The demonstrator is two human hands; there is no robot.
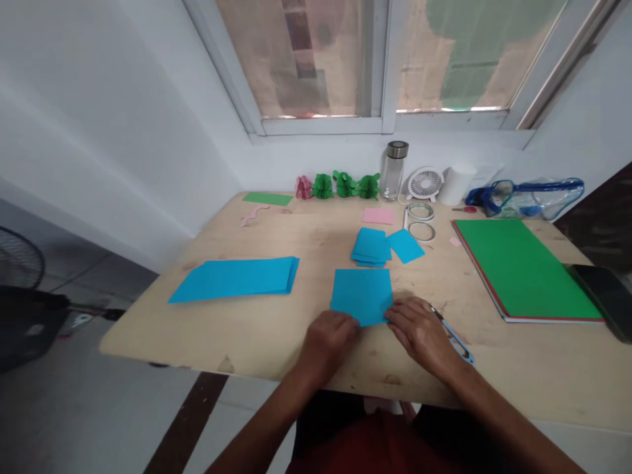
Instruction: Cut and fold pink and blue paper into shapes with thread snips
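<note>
A blue sheet of paper (363, 293) lies near the table's front edge, between my two hands. My left hand (328, 339) has its fingers curled at the sheet's lower left corner. At the lower right corner, the bent fingers of my right hand (419, 329) grip the edge. Just beyond the sheet is a small stack of blue paper pieces (371, 243), with a single blue piece (405, 245) beside it. Close to my right wrist rests a light blue cutter knife (457, 341), partly hidden by the hand.
Larger blue sheets (237, 278) lie at left. Green paper (528, 270) tops a stack at right, beside a black phone (600, 299). Along the back stand green folded paper shapes (344, 185), a glass bottle (394, 172) and a small fan (425, 183). Tape rolls (421, 224) lie nearer.
</note>
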